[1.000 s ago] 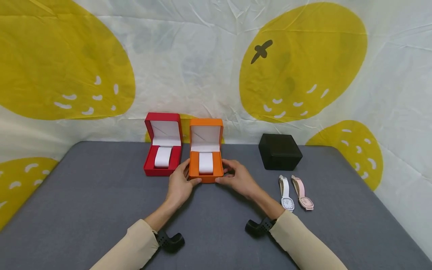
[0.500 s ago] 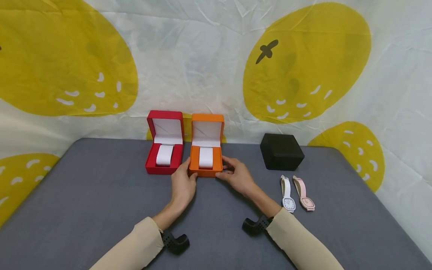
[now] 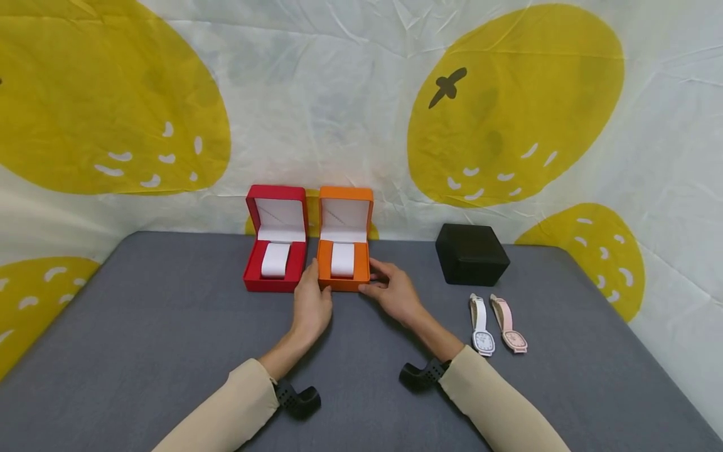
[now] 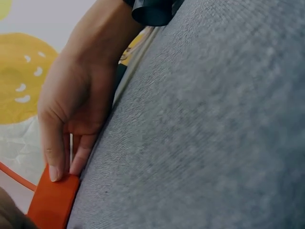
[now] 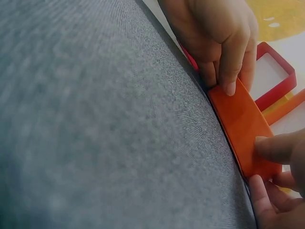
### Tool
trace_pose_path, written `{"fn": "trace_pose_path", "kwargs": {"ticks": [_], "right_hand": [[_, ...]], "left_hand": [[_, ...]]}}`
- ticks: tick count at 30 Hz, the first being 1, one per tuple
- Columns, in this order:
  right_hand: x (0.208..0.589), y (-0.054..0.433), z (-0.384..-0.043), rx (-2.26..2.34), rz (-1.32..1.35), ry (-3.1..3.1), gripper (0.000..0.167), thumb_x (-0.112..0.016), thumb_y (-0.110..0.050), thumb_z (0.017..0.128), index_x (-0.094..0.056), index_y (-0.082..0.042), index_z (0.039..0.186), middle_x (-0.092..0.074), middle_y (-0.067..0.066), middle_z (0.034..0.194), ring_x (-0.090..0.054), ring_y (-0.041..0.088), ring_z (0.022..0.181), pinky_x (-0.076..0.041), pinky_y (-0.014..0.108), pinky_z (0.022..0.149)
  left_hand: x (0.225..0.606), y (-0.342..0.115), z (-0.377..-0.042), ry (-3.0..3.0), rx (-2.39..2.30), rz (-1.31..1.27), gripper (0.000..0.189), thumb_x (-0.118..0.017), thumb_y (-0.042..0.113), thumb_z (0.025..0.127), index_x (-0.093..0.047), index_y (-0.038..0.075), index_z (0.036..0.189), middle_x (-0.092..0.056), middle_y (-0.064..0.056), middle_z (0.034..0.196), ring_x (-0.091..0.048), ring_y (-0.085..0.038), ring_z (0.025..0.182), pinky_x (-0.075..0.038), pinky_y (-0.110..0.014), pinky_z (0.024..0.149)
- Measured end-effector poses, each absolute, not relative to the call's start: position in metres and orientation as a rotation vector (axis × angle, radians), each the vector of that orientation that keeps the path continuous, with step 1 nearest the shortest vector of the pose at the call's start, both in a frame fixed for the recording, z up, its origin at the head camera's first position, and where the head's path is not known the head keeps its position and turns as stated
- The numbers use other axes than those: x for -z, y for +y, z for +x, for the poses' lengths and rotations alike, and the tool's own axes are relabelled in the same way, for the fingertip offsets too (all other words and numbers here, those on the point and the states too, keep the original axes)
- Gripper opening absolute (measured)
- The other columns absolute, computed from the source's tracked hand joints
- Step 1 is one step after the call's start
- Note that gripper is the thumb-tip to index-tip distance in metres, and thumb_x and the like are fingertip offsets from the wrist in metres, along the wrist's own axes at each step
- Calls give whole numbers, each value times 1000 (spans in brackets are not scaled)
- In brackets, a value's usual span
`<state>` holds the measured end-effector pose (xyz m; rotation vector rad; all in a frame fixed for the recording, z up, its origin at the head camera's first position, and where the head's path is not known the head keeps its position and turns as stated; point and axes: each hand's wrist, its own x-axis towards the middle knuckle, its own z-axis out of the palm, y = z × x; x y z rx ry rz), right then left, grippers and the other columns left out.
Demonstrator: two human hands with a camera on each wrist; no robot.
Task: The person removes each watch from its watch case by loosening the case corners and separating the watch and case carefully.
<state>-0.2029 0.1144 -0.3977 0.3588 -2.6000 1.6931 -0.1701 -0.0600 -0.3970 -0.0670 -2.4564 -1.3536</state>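
Observation:
An orange watch box with its lid raised sits on the table, a white cushion inside. My left hand holds its front left corner. At the opposite corner, my right hand grips the box with the thumb on the front face and fingers along the side. The right wrist view shows both thumbs on the orange front. Just left of it stands a red watch box, also lid up with a white cushion. The two fronts are nearly in line.
A closed black box stands at the back right. Before it lie a white watch and a pink watch. A white curtain with yellow shapes hangs behind the grey table.
Both hands have slid the orange box back toward the curtain, until its front is about level with the red one. The head view has shifted slightly.

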Motion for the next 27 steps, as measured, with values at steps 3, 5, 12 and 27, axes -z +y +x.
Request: {"fn": "trace_pose_path", "kwargs": {"ticks": [3, 5, 12, 27], "right_hand": [[397, 116, -202, -1671, 375, -2610, 61, -73, -4, 83, -48, -2, 139, -55, 17, 123, -59, 25, 105, -52, 34, 85], [396, 117, -199, -1674, 384, -2616, 58, -71, -5, 85, -48, -4, 139, -57, 15, 124, -59, 24, 105, -51, 36, 86], [383, 129, -190, -1770, 463, -2595, 53, -65, -12, 91, -46, -3, 140, -55, 16, 131, -56, 29, 113, -49, 41, 91], [347, 181, -172, -1628, 497, -2549, 44, -64, -18, 93, -53, -8, 134, -57, 10, 129, -54, 26, 115, -44, 45, 96]], "left_hand": [[396, -60, -169, -2493, 1343, -113, 64, -60, -13, 85, -29, -15, 141, -37, -29, 142, -39, -37, 131, -34, -45, 105], [395, -60, -166, -2510, 1350, -146, 67, -61, -11, 85, -27, -14, 143, -34, -28, 145, -36, -37, 132, -32, -46, 106], [388, -58, -156, -2439, 1392, -163, 67, -64, -3, 86, -30, -8, 144, -33, -21, 145, -36, -34, 131, -35, -46, 105], [366, -25, -152, -2356, 1468, -269, 61, -66, 8, 87, -39, -3, 141, -43, -17, 141, -42, -30, 125, -36, -46, 104]]}}
